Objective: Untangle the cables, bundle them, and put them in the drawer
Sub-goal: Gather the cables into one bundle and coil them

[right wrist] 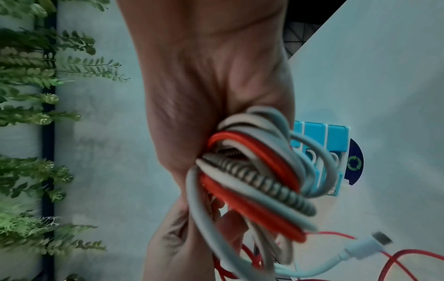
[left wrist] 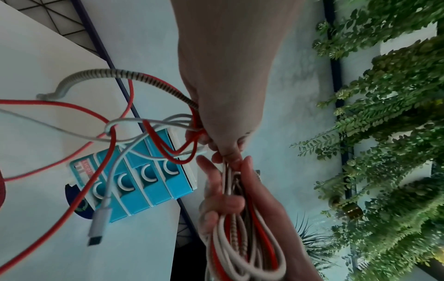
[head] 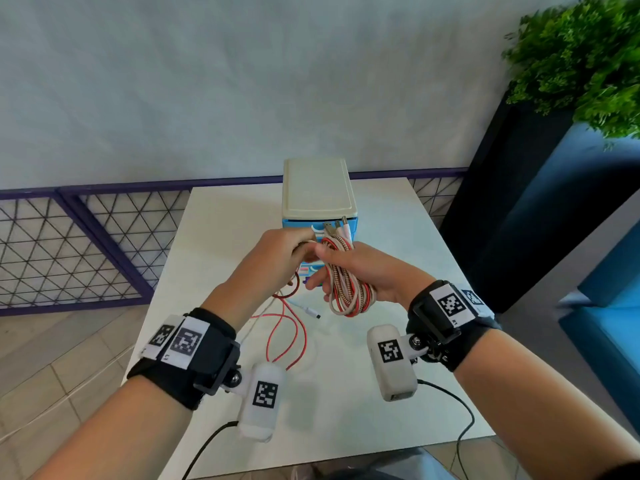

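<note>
My right hand (head: 323, 271) grips a coiled bundle of red, white and braided cables (head: 348, 289) above the table, its plugs sticking up toward the drawer unit. My left hand (head: 299, 245) pinches the strands that lead into the top of the bundle. From the left hand, loose red cable (head: 287, 336) and a white cable with a plug (head: 311, 311) trail onto the table. In the left wrist view the left hand's fingers (left wrist: 223, 148) meet the bundle (left wrist: 240, 247). In the right wrist view the coil (right wrist: 252, 180) fills the right palm. The small drawer unit (head: 317, 192) with blue drawers stands behind, all drawers closed.
The white table (head: 398, 375) is small, with edges close on every side. A purple mesh fence (head: 86, 244) runs behind on the left. A dark planter with green foliage (head: 588, 64) stands at the right. A round dark sticker (left wrist: 81, 207) lies by the drawer unit.
</note>
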Action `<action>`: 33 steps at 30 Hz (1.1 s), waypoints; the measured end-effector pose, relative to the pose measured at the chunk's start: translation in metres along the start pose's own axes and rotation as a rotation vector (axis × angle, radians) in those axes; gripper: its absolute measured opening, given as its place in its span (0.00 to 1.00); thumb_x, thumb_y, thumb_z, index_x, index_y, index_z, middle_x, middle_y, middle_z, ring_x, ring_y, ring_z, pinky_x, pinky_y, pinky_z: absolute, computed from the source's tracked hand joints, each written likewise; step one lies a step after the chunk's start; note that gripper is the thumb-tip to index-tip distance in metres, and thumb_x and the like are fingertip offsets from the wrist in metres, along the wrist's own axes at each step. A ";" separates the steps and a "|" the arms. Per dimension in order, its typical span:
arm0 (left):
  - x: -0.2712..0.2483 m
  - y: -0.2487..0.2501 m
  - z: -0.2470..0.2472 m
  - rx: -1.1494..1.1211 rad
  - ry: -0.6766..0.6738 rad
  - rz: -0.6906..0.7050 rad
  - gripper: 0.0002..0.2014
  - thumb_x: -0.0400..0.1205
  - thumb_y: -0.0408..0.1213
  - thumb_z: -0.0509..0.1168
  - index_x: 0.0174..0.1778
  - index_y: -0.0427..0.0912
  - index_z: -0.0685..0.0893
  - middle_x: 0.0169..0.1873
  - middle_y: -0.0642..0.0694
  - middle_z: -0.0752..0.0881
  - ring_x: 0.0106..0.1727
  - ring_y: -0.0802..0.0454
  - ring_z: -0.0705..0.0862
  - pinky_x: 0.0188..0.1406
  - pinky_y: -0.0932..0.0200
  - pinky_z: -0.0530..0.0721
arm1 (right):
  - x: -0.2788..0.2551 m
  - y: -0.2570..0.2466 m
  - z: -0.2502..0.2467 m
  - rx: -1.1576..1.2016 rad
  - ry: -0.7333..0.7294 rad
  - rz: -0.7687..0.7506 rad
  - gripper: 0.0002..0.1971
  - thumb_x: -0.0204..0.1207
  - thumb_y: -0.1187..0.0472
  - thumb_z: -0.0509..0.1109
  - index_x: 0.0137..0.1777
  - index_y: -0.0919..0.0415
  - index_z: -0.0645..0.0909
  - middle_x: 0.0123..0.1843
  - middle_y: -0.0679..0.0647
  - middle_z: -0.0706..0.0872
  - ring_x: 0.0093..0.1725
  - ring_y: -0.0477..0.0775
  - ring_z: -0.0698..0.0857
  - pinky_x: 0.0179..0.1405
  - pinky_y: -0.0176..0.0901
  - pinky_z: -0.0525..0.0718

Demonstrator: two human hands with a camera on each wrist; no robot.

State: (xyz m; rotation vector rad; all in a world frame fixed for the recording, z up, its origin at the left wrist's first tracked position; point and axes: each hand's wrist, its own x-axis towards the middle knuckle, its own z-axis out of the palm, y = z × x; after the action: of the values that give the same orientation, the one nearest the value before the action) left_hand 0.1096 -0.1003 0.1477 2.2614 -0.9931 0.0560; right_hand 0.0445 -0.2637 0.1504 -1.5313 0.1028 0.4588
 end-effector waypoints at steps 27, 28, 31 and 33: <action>-0.035 -0.071 0.046 -0.432 -0.275 -0.400 0.05 0.79 0.38 0.71 0.49 0.48 0.84 0.30 0.63 0.87 0.36 0.68 0.84 0.43 0.73 0.78 | 0.014 -0.014 -0.017 0.062 0.564 -0.146 0.05 0.79 0.63 0.68 0.42 0.59 0.81 0.25 0.53 0.75 0.18 0.48 0.72 0.23 0.42 0.77; -0.038 -0.072 0.047 -0.454 -0.224 -0.417 0.04 0.81 0.35 0.69 0.49 0.48 0.84 0.26 0.65 0.86 0.32 0.70 0.83 0.39 0.77 0.76 | 0.013 -0.016 -0.020 0.032 0.577 -0.137 0.05 0.79 0.61 0.68 0.43 0.59 0.81 0.26 0.53 0.76 0.18 0.47 0.73 0.24 0.42 0.77; -0.040 -0.068 0.049 -0.543 -0.140 -0.471 0.10 0.82 0.27 0.63 0.47 0.46 0.84 0.36 0.56 0.90 0.38 0.67 0.88 0.44 0.73 0.80 | 0.015 -0.019 -0.023 -0.045 0.596 -0.127 0.06 0.79 0.57 0.69 0.44 0.58 0.80 0.28 0.52 0.78 0.21 0.47 0.75 0.30 0.44 0.79; -0.040 -0.068 0.053 -0.574 -0.109 -0.487 0.11 0.81 0.25 0.62 0.45 0.44 0.85 0.40 0.48 0.90 0.40 0.62 0.89 0.49 0.66 0.81 | 0.017 -0.021 -0.019 -0.055 0.610 -0.134 0.06 0.79 0.57 0.68 0.42 0.57 0.80 0.29 0.52 0.78 0.22 0.47 0.74 0.32 0.45 0.79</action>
State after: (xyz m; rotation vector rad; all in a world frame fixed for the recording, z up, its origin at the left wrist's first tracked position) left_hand 0.1149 -0.0717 0.0576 1.9119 -0.4070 -0.5024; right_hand 0.0716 -0.2779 0.1633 -1.6773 0.4600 -0.1257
